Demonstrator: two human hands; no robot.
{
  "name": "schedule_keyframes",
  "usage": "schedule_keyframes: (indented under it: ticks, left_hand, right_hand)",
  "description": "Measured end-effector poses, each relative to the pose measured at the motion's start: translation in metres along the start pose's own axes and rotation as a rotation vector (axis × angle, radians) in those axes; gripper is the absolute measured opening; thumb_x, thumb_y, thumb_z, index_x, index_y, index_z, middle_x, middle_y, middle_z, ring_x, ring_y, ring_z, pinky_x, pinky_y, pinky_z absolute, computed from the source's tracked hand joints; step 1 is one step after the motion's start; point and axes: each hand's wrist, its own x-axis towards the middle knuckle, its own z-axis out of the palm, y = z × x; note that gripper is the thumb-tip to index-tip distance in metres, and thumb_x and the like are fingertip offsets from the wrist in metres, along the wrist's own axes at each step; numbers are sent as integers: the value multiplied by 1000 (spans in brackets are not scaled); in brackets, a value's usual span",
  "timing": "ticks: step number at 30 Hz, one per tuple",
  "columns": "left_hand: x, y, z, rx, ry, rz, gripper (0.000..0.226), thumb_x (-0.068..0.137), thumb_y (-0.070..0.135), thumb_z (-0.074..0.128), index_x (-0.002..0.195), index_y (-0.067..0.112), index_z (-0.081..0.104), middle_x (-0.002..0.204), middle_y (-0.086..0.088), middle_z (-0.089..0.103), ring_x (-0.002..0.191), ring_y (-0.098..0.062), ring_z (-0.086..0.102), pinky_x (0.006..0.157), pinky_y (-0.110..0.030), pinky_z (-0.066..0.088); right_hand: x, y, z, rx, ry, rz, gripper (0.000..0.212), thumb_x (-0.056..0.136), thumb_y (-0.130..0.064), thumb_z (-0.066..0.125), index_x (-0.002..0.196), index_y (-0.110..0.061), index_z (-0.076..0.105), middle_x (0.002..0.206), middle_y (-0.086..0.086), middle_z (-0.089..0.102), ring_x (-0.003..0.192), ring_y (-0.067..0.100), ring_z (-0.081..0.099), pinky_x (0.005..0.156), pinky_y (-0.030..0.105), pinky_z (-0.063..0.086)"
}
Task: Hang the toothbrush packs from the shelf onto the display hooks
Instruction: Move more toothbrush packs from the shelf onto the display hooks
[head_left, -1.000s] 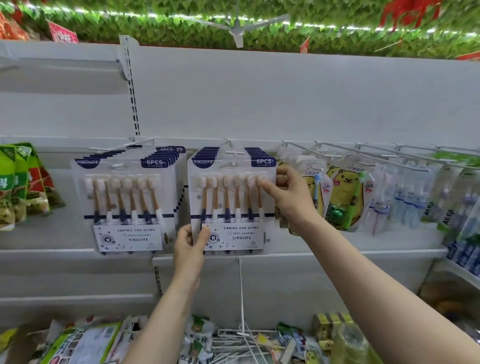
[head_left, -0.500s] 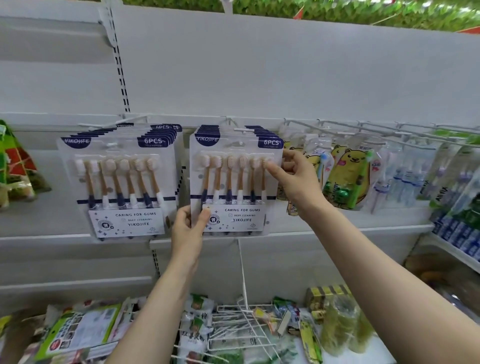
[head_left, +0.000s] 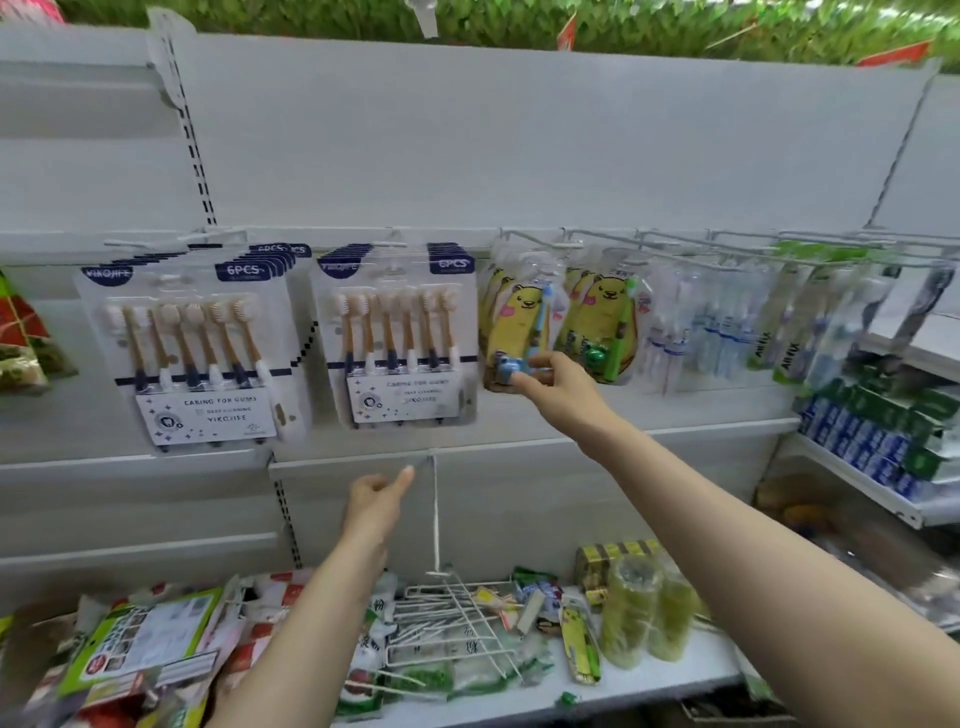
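Note:
Two rows of six-piece toothbrush packs hang on display hooks: the left row (head_left: 197, 353) and the middle row (head_left: 400, 338). Neither hand touches them. My left hand (head_left: 376, 501) hangs below the middle row, fingers loosely spread and holding nothing. My right hand (head_left: 561, 387) reaches to the lower edge of a hanging yellow bear toothbrush pack (head_left: 514, 332). Its fingers are apart and its fingertips are at the pack's bottom corner. More clear toothbrush packs (head_left: 717, 332) hang further right. Another yellow bear pack (head_left: 579, 639) lies on the lower shelf (head_left: 649, 686).
The lower shelf holds a pile of loose white wire hooks (head_left: 457, 613), mixed flat packets (head_left: 140, 639) and greenish tape rolls (head_left: 644, 608). Toothpaste boxes (head_left: 872, 441) fill a side shelf at right. A white cord (head_left: 435, 509) hangs down the back panel.
Both hands have let go of the middle six-piece pack, which now hangs on its hook. My left hand dropped below it; my right hand moved right and down to the bear pack.

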Motion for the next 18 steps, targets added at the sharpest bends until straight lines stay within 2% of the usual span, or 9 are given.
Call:
schedule_keyframes:
  ticks: [3, 5, 9, 13, 18]
  left_hand:
    - [-40, 32, 42, 197, -72, 180, 55, 89, 30, 72, 133, 5, 49, 134, -11, 56, 122, -28, 53, 100, -34, 40]
    - [-70, 60, 77, 353, -114, 346, 56, 85, 29, 76, 131, 9, 51, 131, -9, 56, 120, -26, 54, 103, -37, 44]
    - [-139, 112, 156, 655, -163, 673, 59, 81, 38, 78, 129, 15, 52, 131, -6, 54, 122, -25, 52, 105, -42, 44]
    - [-206, 147, 237, 824, -177, 936, 61, 86, 40, 72, 136, 14, 48, 138, -9, 50, 129, -27, 44, 108, -41, 38]
    - [-261, 162, 327, 887, -221, 1050, 60, 89, 46, 66, 137, 15, 47, 140, -9, 48, 132, -28, 43, 106, -43, 39]
  right_hand:
    - [-20, 25, -61, -304, -37, -68, 53, 97, -40, 60, 141, -12, 49, 138, 8, 59, 124, 24, 56, 103, 37, 46]
    - [-33, 42, -112, -534, -60, -117, 54, 98, -39, 58, 144, -12, 48, 143, 9, 56, 130, 27, 52, 103, 37, 43]
    - [-62, 73, -222, -850, -63, -178, 54, 100, -43, 55, 146, -17, 44, 142, 11, 53, 128, 31, 51, 100, 42, 45]
    - [-99, 103, -323, -1010, -1, -210, 54, 100, -48, 51, 145, -19, 44, 143, 8, 50, 128, 30, 50, 98, 45, 49]
    - [-139, 142, -423, -1040, 105, -213, 53, 101, -50, 48, 145, -21, 45, 145, 6, 49, 132, 27, 46, 101, 44, 46]
